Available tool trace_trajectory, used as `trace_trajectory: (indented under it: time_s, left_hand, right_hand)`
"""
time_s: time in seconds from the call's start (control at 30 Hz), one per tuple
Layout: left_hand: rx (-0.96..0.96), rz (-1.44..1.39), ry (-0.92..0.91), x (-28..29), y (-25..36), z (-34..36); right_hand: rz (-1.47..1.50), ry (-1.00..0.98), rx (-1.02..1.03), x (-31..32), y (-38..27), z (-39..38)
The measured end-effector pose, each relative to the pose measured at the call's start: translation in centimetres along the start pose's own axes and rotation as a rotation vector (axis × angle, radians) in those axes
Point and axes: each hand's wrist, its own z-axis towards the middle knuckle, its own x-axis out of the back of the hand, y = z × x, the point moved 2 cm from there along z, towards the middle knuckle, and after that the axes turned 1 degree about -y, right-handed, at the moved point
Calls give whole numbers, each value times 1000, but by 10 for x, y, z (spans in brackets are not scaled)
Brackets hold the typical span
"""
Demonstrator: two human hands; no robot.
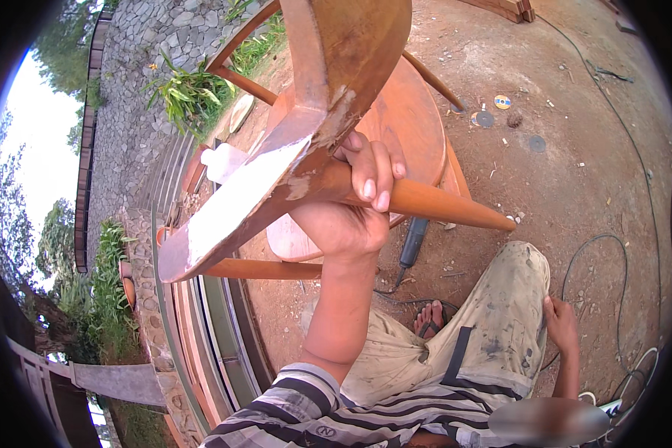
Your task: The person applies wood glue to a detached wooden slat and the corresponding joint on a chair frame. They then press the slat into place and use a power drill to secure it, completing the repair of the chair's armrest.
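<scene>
A brown wooden chair fills the space before me. Its curved back rail (351,52) is nearest, with pale rough patches near a joint and a bright white area (246,194) on one flat face. My left hand (362,194) is wrapped round a tapered leg (448,205) beside that joint. Behind it lies the rounded seat (418,112), partly covered by the rail and my hand. My right hand (560,321) rests against my trousers near the knee, its fingers mostly hidden.
A dark power tool (414,243) with a cord lies on the dirt ground under the chair. Several round discs (537,143) lie beyond. A white bottle (224,162) stands left of the seat. Cables (626,299) run along the right. Plants (190,93) and a stone wall (138,82) are farther off.
</scene>
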Motion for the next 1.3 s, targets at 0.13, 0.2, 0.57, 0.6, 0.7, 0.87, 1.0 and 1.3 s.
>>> trace_trajectory:
  time_s: [0.13,0.2,0.57,0.6,0.7,0.87,1.0,1.3]
  left_hand:
    - [-141,93,258,-17,-12,-11]
    - [-272,236,311,-21,-24,-17]
    - [-156,558,430,-50,-3,0]
    - [-142,492,398,-47,-1,-3]
    - [-210,425,355,-39,-4,-6]
    - [-178,484,286,-34,-7,-6]
    - [-181,468,368,-33,-10,-8]
    - [-221,403,315,-24,-10,-10]
  right_hand:
    - [320,190,242,20,-41,15]
    - [623,279,323,16,-74,40]
    - [983,518,1176,40,-334,10]
    - [1096,489,1181,39,-350,9]
    - [1248,521,1246,41,-380,7]
    - [1130,768,1372,38,-398,1]
    - [1467,465,1132,28,-406,1]
    - [1565,314,1074,27,-408,-7]
